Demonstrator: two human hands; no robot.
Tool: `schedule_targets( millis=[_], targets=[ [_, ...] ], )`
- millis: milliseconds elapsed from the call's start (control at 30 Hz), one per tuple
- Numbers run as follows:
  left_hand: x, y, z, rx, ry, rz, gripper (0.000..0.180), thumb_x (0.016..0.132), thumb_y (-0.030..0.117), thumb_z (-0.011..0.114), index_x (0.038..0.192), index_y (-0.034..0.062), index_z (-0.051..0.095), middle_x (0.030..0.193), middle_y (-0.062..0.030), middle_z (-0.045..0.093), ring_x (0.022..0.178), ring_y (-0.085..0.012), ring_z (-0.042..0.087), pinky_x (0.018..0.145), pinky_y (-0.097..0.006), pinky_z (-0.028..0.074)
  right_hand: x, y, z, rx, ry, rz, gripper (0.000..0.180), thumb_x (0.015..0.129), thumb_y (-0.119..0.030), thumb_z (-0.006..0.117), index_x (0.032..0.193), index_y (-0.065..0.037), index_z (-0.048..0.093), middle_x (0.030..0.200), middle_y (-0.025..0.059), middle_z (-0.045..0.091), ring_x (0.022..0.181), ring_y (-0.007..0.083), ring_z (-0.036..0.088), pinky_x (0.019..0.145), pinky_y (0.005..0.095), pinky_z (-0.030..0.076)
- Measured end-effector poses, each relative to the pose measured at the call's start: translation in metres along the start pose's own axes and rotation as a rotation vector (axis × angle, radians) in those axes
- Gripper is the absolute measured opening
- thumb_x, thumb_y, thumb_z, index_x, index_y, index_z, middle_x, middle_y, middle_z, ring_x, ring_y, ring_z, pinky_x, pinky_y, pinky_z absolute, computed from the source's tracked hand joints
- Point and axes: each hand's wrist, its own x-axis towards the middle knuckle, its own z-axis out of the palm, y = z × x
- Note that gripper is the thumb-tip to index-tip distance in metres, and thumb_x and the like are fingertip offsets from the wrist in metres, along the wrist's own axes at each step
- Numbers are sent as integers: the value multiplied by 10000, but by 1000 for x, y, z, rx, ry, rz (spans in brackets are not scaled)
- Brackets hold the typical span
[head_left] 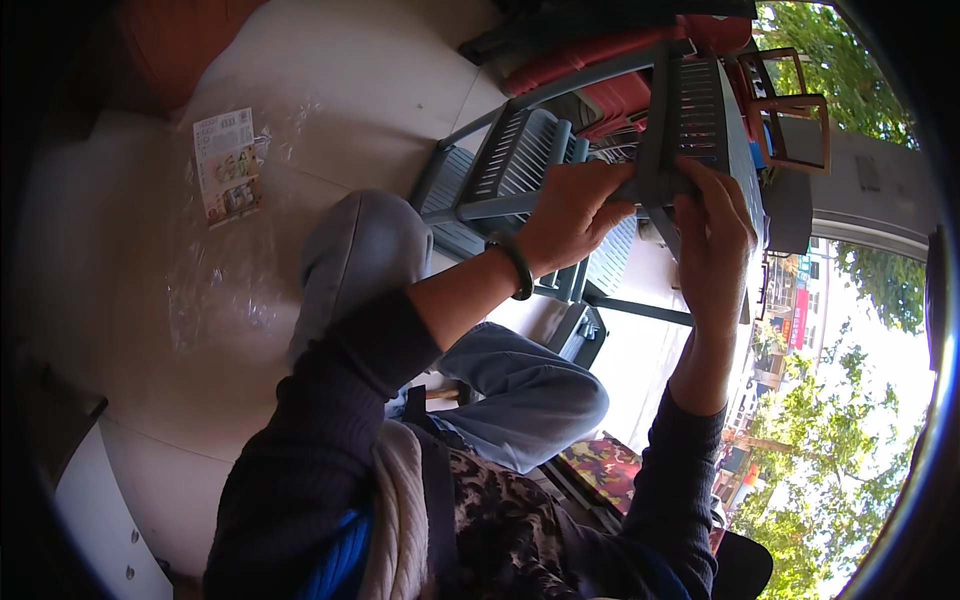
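Note:
A dark grey-green plastic shelf rack [519, 152] with slatted tiers stands in front of me, just beyond my knees. Both hands are raised to its top tier [692, 112]. My left hand [578, 212], with a dark bangle at the wrist, is closed round the near corner of that tier, its thumb pressed along the edge. Bent over the same corner from the other side is my right hand [716, 228], fingers curled against the rim. Exactly what lies under the fingertips is hidden.
A printed leaflet [228, 166] and a crumpled clear plastic bag [225, 285] lie on the tiled floor at left. Behind the rack are red plastic chairs [610, 98] and wooden-framed stools [800, 135]. A white cabinet [105, 515] stands at lower left.

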Motion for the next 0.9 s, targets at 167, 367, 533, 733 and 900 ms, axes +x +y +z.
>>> schedule_targets(
  millis=[167, 367, 533, 733, 900],
  targets=[
    [-2, 5, -2, 70, 15, 59, 300, 790, 103, 718, 1052, 24, 595, 744, -125, 619, 643, -285, 600, 591, -390, 442, -5, 4, 1, 4, -11, 17, 310, 830, 48, 572, 1122, -41, 626, 1049, 143, 613, 911, 279, 664, 725, 374, 542],
    [-2, 6, -4, 133, -174, -73, 271, 885, 214, 643, 1105, 70, 578, 881, -84, 630, 808, -275, 577, 781, -386, 372, -4, -1, 2, -91, -24, 1, 319, 820, 67, 565, 1109, -55, 624, 1066, 133, 598, 904, 306, 660, 736, 382, 548],
    [15, 1, -21, 179, -454, -140, 393, 869, 386, 645, 1102, 74, 590, 902, -75, 649, 824, -243, 599, 791, -376, 389, 0, 0, -4, -126, -55, -92, 304, 820, 52, 590, 1114, -21, 620, 1068, 144, 602, 885, 313, 662, 729, 384, 548],
    [94, -50, -62, -68, -497, -511, 632, 879, 480, 614, 1308, 31, 492, 1172, -142, 621, 1068, -216, 606, 864, -351, 488, 52, 24, -47, -206, 258, -167, 243, 869, -115, 650, 1094, -25, 652, 980, 96, 650, 691, 123, 608, 614, 270, 485],
    [157, -129, -17, 127, -320, -284, 687, 855, 420, 646, 1365, 22, 414, 1261, -155, 574, 1198, -259, 532, 970, -335, 443, 178, 119, -37, 31, -137, 44, 334, 939, -188, 580, 1243, -49, 577, 1110, 92, 659, 1015, 146, 619, 861, 279, 481]
  ],
)
